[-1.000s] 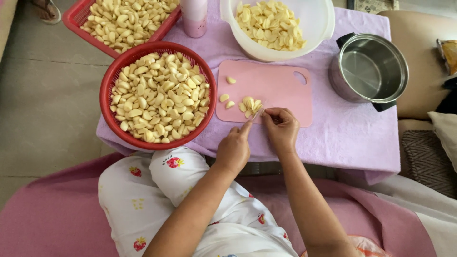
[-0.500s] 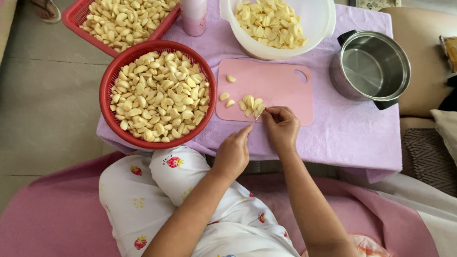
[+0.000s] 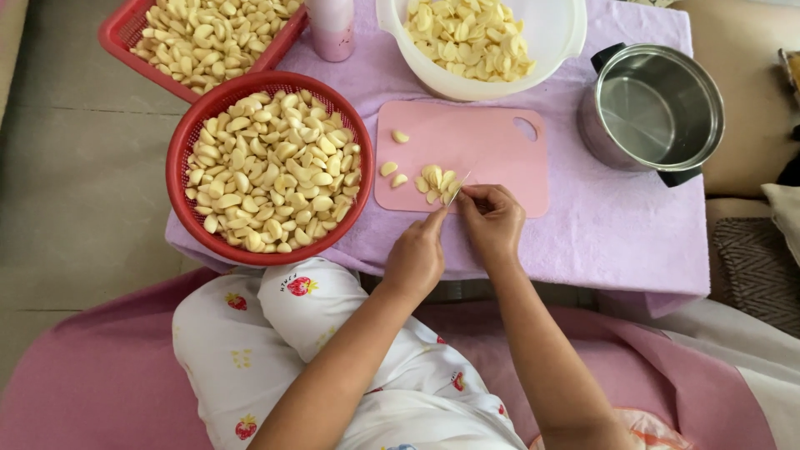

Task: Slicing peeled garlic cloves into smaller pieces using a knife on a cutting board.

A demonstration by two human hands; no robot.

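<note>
right hand [image 3: 493, 223] pinches a small knife [image 3: 459, 189] over garlic cloves [image 3: 435, 181] on the pink cutting board [image 3: 483, 142]; left hand [image 3: 414, 257], fingers curled, holds nothing visible.

1. Board [image 3: 483, 146]: smooth matt pink plastic.
2. Pot [image 3: 654, 112]: brushed, shiny metal.
3. Tablecloth [image 3: 617, 225]: soft matt lilac cloth.
4. Basket [image 3: 187, 137]: red plastic mesh.
5. Bowl [image 3: 554, 37]: glossy white plastic.
6. Cloves [image 3: 271, 171]: smooth, slightly waxy.
</note>
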